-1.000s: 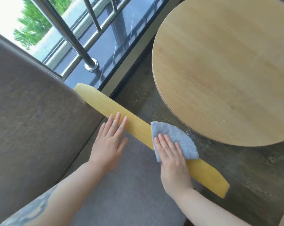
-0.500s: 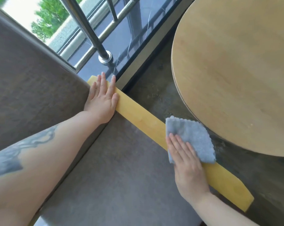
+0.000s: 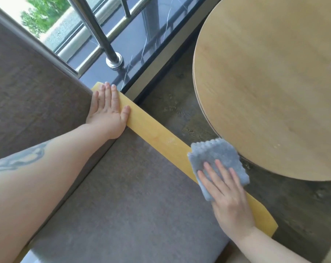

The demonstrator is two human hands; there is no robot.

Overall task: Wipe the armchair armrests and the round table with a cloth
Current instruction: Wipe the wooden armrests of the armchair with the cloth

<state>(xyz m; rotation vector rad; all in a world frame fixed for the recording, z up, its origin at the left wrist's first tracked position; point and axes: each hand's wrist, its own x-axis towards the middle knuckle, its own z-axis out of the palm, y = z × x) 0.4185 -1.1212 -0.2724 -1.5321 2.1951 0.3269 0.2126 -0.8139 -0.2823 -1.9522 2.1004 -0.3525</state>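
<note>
Concrete floor (image 3: 176, 111), railing (image 3: 102, 37) behind; left hand (image 3: 107, 112) flat on armrest (image 3: 155, 133), right hand (image 3: 229, 196) flat pressing cloth (image 3: 216, 154).

Both forearms are bare; no sleeve, cuff, watch or bracelet shows on either. The left forearm (image 3: 52, 168) is broad and fills the lower left of the view. It bears a tattoo (image 3: 18, 160) in blue-grey ink: curved, band-like strokes that run along the arm toward its upper part and pass out of the frame at the left edge, so the whole design cannot be made out. The left hand (image 3: 108, 112) has short, plain nails and no rings. The right hand (image 3: 231, 202) also shows no rings, and the right forearm (image 3: 271, 247) carries no marking.
</note>
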